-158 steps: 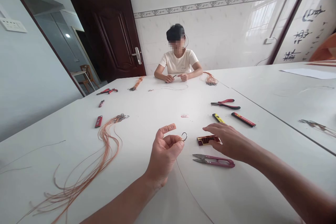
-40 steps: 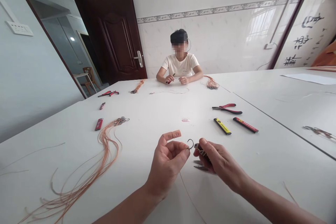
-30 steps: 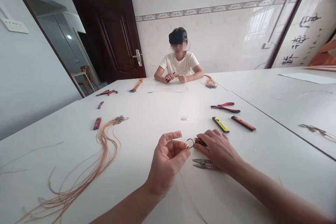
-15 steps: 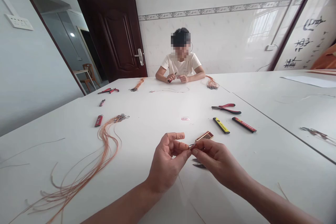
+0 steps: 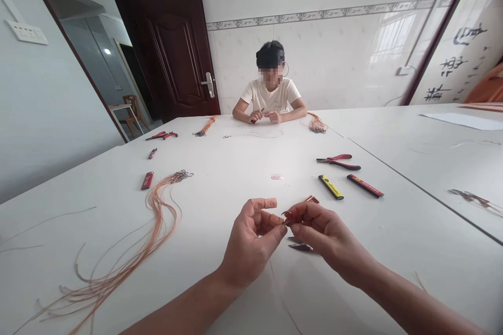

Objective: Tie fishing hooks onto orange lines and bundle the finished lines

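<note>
My left hand (image 5: 251,241) is closed in a pinch on a small dark fish hook (image 5: 286,213), its curved bend showing above the fingertips. Tape wraps two of its fingers. My right hand (image 5: 324,230) meets it from the right, forefinger and thumb curled around the hook; exactly how they touch it is partly hidden. A thin line (image 5: 281,293) trails down the table below my hands. Under the right hand lie dark pointed blades (image 5: 301,246), their other end hidden. Just behind its knuckles a small reddish box (image 5: 312,199) shows in part.
Left lies a bundle of orange lines (image 5: 157,230) with hooks, near a red lighter (image 5: 147,180). Pliers (image 5: 338,161), a yellow lighter (image 5: 330,187) and another red lighter (image 5: 365,186) lie right. A person (image 5: 271,94) works across the table; more pliers (image 5: 162,136) lie far left.
My right fingers have shifted and parted slightly, baring more of the hook's bend. The right hand now covers more of the small box. My left hand stays nearly still.
</note>
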### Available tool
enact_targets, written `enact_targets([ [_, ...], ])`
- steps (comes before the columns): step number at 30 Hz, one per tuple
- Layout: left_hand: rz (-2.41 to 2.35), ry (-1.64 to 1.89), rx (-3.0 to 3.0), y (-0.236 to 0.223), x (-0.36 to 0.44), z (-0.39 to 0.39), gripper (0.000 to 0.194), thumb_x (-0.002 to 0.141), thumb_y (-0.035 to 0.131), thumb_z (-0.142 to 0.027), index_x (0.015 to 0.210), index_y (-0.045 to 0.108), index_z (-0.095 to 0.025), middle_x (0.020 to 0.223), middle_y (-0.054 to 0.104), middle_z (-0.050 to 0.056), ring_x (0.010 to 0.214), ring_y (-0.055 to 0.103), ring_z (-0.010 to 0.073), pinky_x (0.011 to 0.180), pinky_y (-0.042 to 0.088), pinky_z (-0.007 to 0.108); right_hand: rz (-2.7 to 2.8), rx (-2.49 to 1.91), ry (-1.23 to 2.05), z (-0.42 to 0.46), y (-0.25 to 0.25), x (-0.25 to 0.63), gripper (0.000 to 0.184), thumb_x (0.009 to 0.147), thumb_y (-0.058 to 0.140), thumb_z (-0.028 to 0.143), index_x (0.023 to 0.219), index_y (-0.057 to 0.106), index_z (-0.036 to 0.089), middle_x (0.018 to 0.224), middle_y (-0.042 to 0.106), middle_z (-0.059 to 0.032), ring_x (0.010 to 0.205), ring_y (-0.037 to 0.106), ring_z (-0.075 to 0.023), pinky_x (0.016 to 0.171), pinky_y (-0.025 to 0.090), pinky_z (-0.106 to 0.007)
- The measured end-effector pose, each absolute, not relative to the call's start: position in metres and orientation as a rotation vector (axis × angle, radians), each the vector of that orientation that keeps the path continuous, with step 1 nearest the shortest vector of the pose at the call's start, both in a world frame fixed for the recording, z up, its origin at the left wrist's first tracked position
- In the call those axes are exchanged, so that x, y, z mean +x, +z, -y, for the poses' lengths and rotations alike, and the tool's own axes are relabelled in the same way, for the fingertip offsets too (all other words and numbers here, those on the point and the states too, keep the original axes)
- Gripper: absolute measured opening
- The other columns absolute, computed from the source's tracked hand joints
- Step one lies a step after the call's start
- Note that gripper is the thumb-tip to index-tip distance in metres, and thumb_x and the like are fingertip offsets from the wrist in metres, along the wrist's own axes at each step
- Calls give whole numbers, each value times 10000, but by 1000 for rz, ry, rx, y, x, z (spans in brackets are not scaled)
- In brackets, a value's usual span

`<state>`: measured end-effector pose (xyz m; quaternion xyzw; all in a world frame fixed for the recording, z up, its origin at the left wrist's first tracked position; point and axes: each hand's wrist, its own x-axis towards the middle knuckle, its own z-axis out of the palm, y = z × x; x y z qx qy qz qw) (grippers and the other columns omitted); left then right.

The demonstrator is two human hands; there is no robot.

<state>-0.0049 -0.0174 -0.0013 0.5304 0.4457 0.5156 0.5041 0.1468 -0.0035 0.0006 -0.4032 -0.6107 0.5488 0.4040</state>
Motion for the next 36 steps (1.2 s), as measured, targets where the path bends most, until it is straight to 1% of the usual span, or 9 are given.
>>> enact_targets([
  [6, -1082, 1239, 1281, -3, -5, 16, 319, 692, 629, -246, 991, 525, -205, 696, 586, 10, 674, 538, 134, 655, 432, 283, 1636, -1115, 1112, -2, -7, 146, 252, 795, 480, 409, 729, 543, 173, 665, 498, 4, 569, 426, -95, 481, 361, -230],
  [8, -1070, 1261, 1236, -2, -5, 16, 317, 684, 640, -251, 979, 530, -212, 710, 591, 4, 711, 551, 139, 694, 434, 290, 1611, -1082, 1145, -2, -9, 145, 233, 792, 491, 412, 797, 540, 184, 710, 518, 3, 602, 447, -98, 498, 375, -226],
  [11, -1072, 1292, 1137, 1, -6, 16, 355, 674, 654, -268, 1001, 523, -227, 752, 596, -6, 776, 562, 145, 762, 429, 307, 1548, -980, 1286, 0, -8, 141, 249, 769, 539, 399, 901, 522, 188, 823, 553, -16, 706, 501, -109, 580, 418, -233],
  [17, -1066, 1301, 1141, 2, -6, 17, 399, 640, 687, -284, 992, 515, -206, 732, 626, -2, 740, 583, 145, 772, 443, 328, 1395, -944, 1458, 8, -4, 135, 235, 751, 578, 380, 877, 565, 182, 820, 585, -16, 758, 519, -110, 660, 420, -235],
  [23, -1021, 1313, 1221, 0, -4, 16, 366, 676, 658, -289, 977, 482, -178, 751, 658, 39, 736, 619, 184, 758, 461, 374, 1330, -983, 1425, 9, -6, 134, 232, 748, 576, 400, 810, 574, 176, 785, 595, -13, 751, 519, -115, 711, 422, -255],
  [26, -1045, 1308, 1316, -3, -5, 15, 327, 697, 637, -290, 967, 488, -181, 770, 664, 51, 748, 619, 189, 766, 451, 378, 1373, -995, 1345, 7, -10, 133, 244, 765, 546, 407, 789, 589, 168, 761, 605, -24, 754, 530, -136, 701, 425, -271],
  [30, -1118, 1289, 1398, -9, -7, 15, 294, 700, 628, -286, 960, 515, -208, 832, 669, 40, 794, 606, 172, 752, 448, 329, 1414, -1065, 1088, 5, -13, 134, 217, 759, 545, 387, 733, 599, 178, 718, 594, -10, 690, 520, -139, 623, 423, -271],
  [34, -1147, 1240, 1472, -12, -6, 16, 234, 720, 594, -261, 943, 545, -211, 836, 658, 28, 786, 595, 148, 705, 451, 279, 1286, -940, 968, 0, -9, 139, 174, 788, 521, 346, 766, 567, 180, 813, 629, -33, 732, 561, -145, 689, 457, -313],
  [36, -1153, 1213, 1510, -12, -5, 17, 216, 720, 584, -243, 932, 554, -210, 828, 654, 24, 767, 592, 140, 678, 450, 265, 1156, -825, 948, -5, 2, 144, 153, 790, 529, 326, 774, 550, 175, 785, 637, -38, 734, 584, -152, 695, 472, -333],
])
